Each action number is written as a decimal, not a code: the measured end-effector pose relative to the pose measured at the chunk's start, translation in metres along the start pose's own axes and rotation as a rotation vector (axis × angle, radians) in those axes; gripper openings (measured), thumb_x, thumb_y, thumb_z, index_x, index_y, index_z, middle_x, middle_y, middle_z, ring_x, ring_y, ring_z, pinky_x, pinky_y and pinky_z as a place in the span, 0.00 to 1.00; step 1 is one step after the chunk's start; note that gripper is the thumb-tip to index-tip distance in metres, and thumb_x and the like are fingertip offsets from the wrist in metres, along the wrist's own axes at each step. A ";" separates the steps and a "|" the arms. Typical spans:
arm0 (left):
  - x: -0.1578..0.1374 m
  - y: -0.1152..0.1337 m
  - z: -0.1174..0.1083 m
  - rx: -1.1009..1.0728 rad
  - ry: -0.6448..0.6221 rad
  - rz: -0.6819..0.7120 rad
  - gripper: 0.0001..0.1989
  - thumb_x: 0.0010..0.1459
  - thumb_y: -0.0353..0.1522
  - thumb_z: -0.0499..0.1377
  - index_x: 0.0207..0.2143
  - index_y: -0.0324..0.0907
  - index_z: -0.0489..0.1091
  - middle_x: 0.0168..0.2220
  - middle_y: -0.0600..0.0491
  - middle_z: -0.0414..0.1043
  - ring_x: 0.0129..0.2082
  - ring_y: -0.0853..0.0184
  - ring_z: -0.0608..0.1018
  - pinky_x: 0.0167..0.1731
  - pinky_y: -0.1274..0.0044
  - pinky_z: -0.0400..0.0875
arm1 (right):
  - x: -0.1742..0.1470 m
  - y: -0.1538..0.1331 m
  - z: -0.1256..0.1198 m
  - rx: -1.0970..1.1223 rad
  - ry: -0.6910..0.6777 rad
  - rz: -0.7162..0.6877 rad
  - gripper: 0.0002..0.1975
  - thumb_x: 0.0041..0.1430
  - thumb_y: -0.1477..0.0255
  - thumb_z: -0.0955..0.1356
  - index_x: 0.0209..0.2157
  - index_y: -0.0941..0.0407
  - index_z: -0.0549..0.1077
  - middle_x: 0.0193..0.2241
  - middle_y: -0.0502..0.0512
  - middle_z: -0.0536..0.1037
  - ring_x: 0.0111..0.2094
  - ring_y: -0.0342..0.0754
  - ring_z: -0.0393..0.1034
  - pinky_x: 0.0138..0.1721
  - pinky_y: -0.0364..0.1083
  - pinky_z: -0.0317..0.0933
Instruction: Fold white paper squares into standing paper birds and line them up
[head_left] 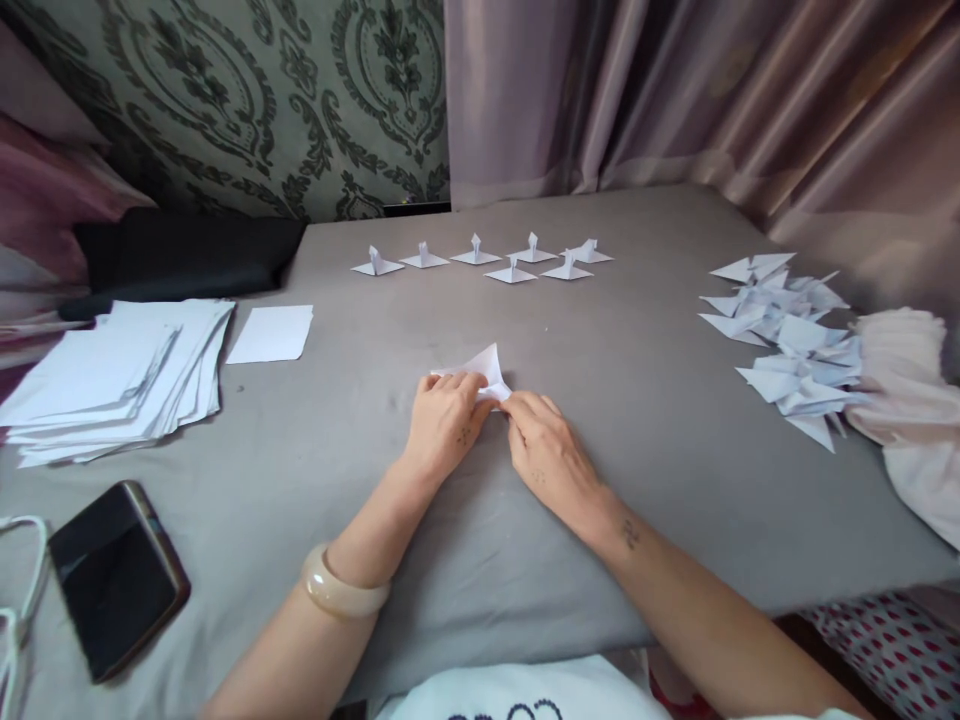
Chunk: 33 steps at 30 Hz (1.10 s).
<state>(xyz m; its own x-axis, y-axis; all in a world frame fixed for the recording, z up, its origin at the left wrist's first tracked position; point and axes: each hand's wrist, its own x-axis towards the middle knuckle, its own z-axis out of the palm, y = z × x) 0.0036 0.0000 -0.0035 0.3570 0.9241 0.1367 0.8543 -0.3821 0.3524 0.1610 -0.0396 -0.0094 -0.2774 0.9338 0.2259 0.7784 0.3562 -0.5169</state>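
A partly folded sheet of white paper (489, 368) is between my two hands at the middle of the table, one pointed flap standing up. My left hand (448, 415) lies over its left part, fingers curled onto it. At the paper's right corner, the fingers of my right hand (546, 440) are pressed together on the edge. My fingers hide most of the lower folds. Beyond my hands, several folded paper figures (475, 252) with flat wings and an upright middle stand in loose rows.
More folded paper figures (806, 365) lie heaped at the right, against pale cloth (911, 400). At the left are a stack of white paper (112, 375), a single square sheet (271, 333), a phone (116, 580), a white cable (30, 580) and a black case-like item (195, 250).
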 end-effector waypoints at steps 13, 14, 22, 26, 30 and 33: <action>-0.010 -0.017 -0.010 -0.326 0.009 -0.196 0.12 0.62 0.37 0.55 0.27 0.41 0.70 0.31 0.53 0.71 0.28 0.69 0.69 0.29 0.77 0.56 | -0.007 -0.004 0.000 -0.142 -0.082 -0.045 0.21 0.61 0.85 0.56 0.52 0.61 0.70 0.47 0.63 0.72 0.46 0.53 0.64 0.46 0.51 0.66; -0.010 -0.016 -0.011 -0.378 0.004 -0.226 0.11 0.61 0.36 0.55 0.29 0.41 0.71 0.30 0.54 0.71 0.26 0.70 0.68 0.28 0.77 0.57 | -0.006 -0.003 0.000 -0.139 -0.084 -0.046 0.22 0.61 0.85 0.56 0.52 0.61 0.70 0.47 0.63 0.72 0.46 0.53 0.64 0.45 0.51 0.66; -0.009 -0.009 -0.009 -0.494 -0.008 -0.414 0.11 0.61 0.36 0.52 0.34 0.41 0.71 0.18 0.57 0.68 0.19 0.71 0.69 0.24 0.79 0.61 | -0.002 -0.001 0.000 -0.221 -0.123 -0.056 0.25 0.60 0.84 0.56 0.56 0.59 0.68 0.46 0.63 0.71 0.43 0.53 0.63 0.40 0.50 0.65; -0.007 -0.010 -0.007 -0.473 0.031 -0.403 0.13 0.61 0.39 0.52 0.31 0.40 0.71 0.18 0.56 0.68 0.19 0.70 0.70 0.24 0.78 0.62 | 0.000 -0.005 -0.001 -0.308 -0.158 -0.071 0.26 0.60 0.85 0.57 0.58 0.58 0.65 0.44 0.63 0.71 0.41 0.53 0.62 0.37 0.50 0.64; -0.007 -0.009 -0.007 -0.511 0.044 -0.383 0.14 0.61 0.40 0.53 0.32 0.40 0.71 0.18 0.56 0.67 0.20 0.70 0.71 0.23 0.79 0.62 | 0.002 -0.011 -0.003 -0.372 -0.170 -0.082 0.24 0.60 0.85 0.57 0.56 0.58 0.66 0.43 0.63 0.71 0.39 0.54 0.61 0.35 0.50 0.62; -0.008 -0.009 -0.006 -0.529 0.044 -0.380 0.13 0.61 0.40 0.53 0.33 0.41 0.71 0.18 0.57 0.67 0.20 0.70 0.71 0.23 0.79 0.62 | 0.002 -0.012 -0.007 -0.357 -0.182 -0.076 0.23 0.60 0.85 0.57 0.54 0.58 0.68 0.42 0.62 0.71 0.39 0.53 0.62 0.36 0.49 0.62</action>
<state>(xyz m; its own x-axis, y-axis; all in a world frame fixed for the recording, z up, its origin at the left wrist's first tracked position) -0.0095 -0.0038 -0.0023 0.0413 0.9978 -0.0527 0.6128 0.0163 0.7901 0.1547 -0.0425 0.0030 -0.4121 0.9071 0.0860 0.8894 0.4210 -0.1779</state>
